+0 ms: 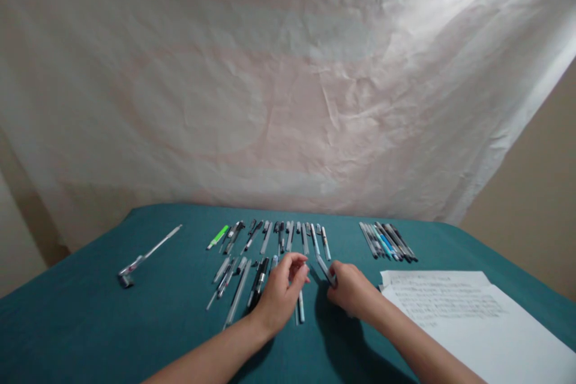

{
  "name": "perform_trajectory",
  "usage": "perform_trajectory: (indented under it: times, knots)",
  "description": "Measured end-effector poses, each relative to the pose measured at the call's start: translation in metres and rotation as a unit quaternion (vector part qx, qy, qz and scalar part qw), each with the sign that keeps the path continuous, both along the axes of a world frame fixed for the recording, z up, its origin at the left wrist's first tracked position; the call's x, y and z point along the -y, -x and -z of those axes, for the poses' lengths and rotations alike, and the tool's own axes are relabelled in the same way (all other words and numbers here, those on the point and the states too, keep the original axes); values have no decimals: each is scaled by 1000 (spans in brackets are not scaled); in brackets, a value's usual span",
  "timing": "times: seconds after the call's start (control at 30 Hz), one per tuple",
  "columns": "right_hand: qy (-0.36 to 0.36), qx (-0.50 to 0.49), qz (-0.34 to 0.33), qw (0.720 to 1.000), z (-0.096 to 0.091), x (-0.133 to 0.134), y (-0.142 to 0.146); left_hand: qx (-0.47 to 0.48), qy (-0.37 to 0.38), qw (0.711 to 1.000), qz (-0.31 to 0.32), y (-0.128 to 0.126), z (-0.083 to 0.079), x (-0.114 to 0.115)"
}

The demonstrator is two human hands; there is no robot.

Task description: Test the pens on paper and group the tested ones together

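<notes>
My right hand is closed, thumb and fingers gripping a light-coloured pen that slants up and to the left. To its left, my left hand is half curled, with thumb and fingertips drawn together. Whatever may be between those fingertips is too small to make out. Under and beside the left hand lies a white pen, partly covered by it. Dark pens lie just to the left of that hand. Beyond both hands runs a row of disassembled pens with their caps, including a white pen.
A bright green highlighter ends the far row at the left. Pens lie bundled side by side at the back right. Handwritten paper sheets cover the front right. A long, thin item with a metallic end lies far left on the green tablecloth.
</notes>
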State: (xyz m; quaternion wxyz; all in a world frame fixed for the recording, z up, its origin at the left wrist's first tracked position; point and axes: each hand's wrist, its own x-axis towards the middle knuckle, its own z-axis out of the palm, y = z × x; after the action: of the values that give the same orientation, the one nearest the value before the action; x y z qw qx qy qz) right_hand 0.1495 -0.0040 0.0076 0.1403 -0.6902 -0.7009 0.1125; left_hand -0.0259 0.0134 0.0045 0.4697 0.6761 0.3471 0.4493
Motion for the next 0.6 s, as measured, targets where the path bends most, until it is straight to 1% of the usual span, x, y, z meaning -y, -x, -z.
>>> perform_trajectory:
  times: [0.07, 0.1, 0.17, 0.2, 0.27, 0.33, 0.37, 0.43, 0.53, 0.6]
  knots:
    - [-10, -100, -35, 994, -5, -2, 0, 43, 62, 997, -14, -3, 3, 0]
    - [-12, -156, -56, 986, -9, -2, 2, 60, 100, 993, -24, -5, 4, -1]
    - [3, -265, -88, 960, -16, 0, 7, 75, 176, 981, -32, -6, 5, 0]
    - [18, -311, -96, 945, -20, 2, 10, 78, 209, 974, -24, -6, 4, 1]
    - [53, -375, -101, 920, -26, 7, 17, 89, 258, 962, 21, -5, 2, 2]
    - [94, -415, -101, 899, -30, 12, 22, 109, 280, 952, 64, -4, 0, 4]
    - [112, -429, -103, 891, -31, 14, 24, 120, 284, 948, 73, -4, 0, 5]
    - [133, -445, -112, 878, -32, 17, 27, 145, 289, 944, 70, -4, -1, 7]
    - [134, -451, -125, 874, -34, 18, 28, 183, 303, 932, 74, -4, -3, 6]
    - [129, -452, -128, 873, -35, 19, 28, 209, 320, 921, 82, -4, -8, 3]
